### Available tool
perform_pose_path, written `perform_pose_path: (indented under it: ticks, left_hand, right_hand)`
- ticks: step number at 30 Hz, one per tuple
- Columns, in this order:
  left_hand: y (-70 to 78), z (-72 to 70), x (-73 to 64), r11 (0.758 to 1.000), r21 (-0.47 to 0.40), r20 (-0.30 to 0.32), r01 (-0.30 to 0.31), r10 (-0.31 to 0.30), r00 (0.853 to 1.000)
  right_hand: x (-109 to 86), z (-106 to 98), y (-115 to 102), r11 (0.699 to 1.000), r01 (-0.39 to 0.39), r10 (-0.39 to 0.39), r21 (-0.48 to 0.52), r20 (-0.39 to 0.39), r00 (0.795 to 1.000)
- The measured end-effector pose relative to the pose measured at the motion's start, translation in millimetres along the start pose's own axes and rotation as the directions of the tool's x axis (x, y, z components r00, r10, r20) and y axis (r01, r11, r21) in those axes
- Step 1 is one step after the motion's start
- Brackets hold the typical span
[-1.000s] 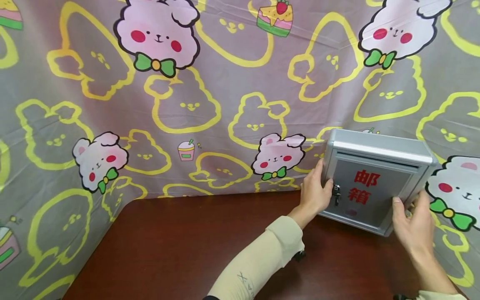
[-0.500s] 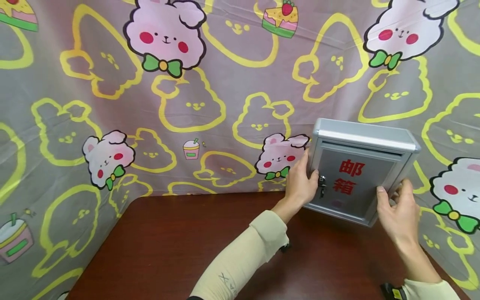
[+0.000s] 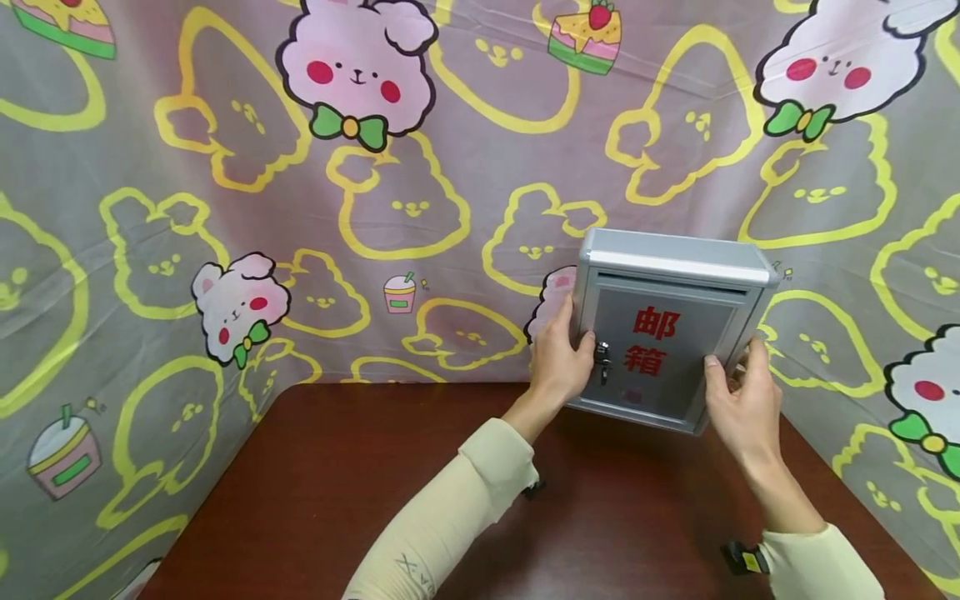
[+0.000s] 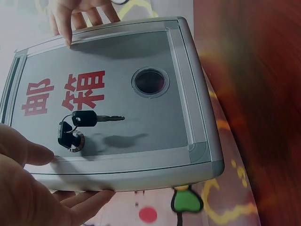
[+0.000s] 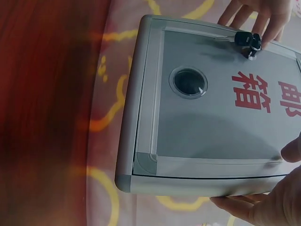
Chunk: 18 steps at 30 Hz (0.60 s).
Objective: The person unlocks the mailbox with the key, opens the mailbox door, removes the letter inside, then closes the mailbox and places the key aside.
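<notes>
A grey metal mailbox (image 3: 686, 333) with red Chinese characters on its door is held up off the table, slightly tilted. My left hand (image 3: 558, 358) grips its left side, thumb on the front frame and fingers behind. On the opposite side, my right hand (image 3: 748, 404) holds it the same way. Two black-headed keys (image 4: 94, 118) on a ring hang at the door lock, one of them in the lock, near my left thumb. Below the characters, a round window (image 5: 188, 82) shows in both wrist views. The back of the mailbox is hidden.
A dark reddish-brown table (image 3: 337, 500) lies beneath the mailbox. Behind it and along both sides hangs a patterned cloth (image 3: 480, 158) with rabbit drawings and yellow outlines. Black straps sit at both wrists, by the cream sleeves (image 3: 450, 508).
Both hands have carried the mailbox to the left across the head view and slightly upward. The head view has turned a little, so the cloth pattern sits farther right. The grip looks the same.
</notes>
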<state>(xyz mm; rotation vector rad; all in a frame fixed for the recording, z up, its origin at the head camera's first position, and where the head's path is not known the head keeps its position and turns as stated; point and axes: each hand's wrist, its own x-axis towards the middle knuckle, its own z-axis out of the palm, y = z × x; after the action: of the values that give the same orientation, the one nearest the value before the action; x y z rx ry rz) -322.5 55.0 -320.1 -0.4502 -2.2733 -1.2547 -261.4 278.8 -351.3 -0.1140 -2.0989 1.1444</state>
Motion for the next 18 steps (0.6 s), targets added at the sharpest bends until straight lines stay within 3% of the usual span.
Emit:
perform_pose_path:
  ticks: [10,18]
  left_hand:
    - [-28.3,-43.0,-2.1,1.000,0.006,-0.106,-0.008,0.008,0.994]
    - [-46.6,-72.6,-7.2,0.999,-0.007,-0.132,0.046,-0.047,0.990]
  right_hand:
    - [0.5,40.7,-25.0,0.987,0.100,-0.109,0.125,0.062,0.992]
    - [-4.3,72.0,-38.5,0.980,0.123,-0.144,0.157,0.127,0.981]
